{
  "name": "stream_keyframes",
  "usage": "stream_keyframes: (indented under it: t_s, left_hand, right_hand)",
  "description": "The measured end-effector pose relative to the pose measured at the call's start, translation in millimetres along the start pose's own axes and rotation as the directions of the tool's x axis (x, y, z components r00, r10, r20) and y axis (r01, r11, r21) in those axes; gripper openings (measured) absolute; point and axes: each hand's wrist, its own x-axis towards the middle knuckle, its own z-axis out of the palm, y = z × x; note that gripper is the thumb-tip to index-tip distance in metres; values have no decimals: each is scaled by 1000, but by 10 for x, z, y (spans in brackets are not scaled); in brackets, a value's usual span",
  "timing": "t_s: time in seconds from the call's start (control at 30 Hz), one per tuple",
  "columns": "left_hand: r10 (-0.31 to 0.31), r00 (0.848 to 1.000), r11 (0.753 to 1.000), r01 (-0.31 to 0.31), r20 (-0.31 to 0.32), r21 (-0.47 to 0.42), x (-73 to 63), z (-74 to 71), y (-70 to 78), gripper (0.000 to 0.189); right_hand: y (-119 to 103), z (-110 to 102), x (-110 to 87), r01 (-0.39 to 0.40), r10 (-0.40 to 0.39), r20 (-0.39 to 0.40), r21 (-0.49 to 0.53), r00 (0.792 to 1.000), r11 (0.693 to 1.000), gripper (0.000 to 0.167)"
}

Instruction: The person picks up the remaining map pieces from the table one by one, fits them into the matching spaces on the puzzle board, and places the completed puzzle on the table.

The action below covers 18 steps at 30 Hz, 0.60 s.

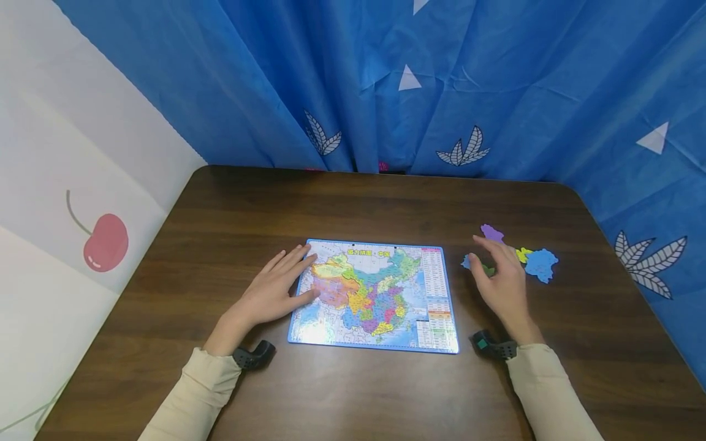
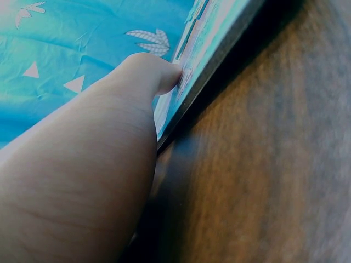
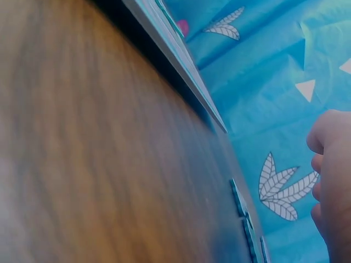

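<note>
While the left hand point(image 1: 273, 291) rested on the left side of the board point(image 1: 438, 294), its fingers straight and pressing nothing together, the right hand point(image 1: 504, 285) was, in the head view, past the board's right edge and nearer the loose pieces. Its thumb and index finger stood apart, with no piece seen in their grasp. The small blue piece point(image 1: 466, 262) lay just left of the thumb tip; the green piece point(image 1: 488, 270) showed between thumb and index finger. The purple piece point(image 1: 491, 233) lay beyond the fingertips, its long axis slanting away leftward. The yellow piece point(image 1: 523, 254) and big blue piece point(image 1: 541, 264) lay right of the fingers. The board's long axis ran left to right.

The left wrist view showed the thumb touching the board's face.

The right wrist view had the hand above the table point(image 3: 109, 164), apart from the pieces; cut off by the frame, its grip was probably empty.
</note>
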Motion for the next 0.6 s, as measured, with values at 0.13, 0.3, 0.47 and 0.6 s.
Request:
stream_keyframes:
  t_s: [0.13,0.3,0.47,0.6]
  left_hand:
    - [1,1000,1000,-1,-6,-3,-2,7,0,81]
    - [6,1000,1000,-6,-13,-5,-6,22,0,80]
    - [-2,1000,1000,2,-4,2,-3,14,8,80]
    - [-2,1000,1000,2,-6,1,-3,2,13,80]
  right_hand:
    - [11,-28,-4,-29,29,-1,-4,1000,1000,40]
    - [13,-66,2,-45,45,-7,0,999,999,40]
    - [32,-100,12,-44,44,-20,-12,999,999,41]
    - [77,-126,29,-26,25,-43,-20,999,999,40]
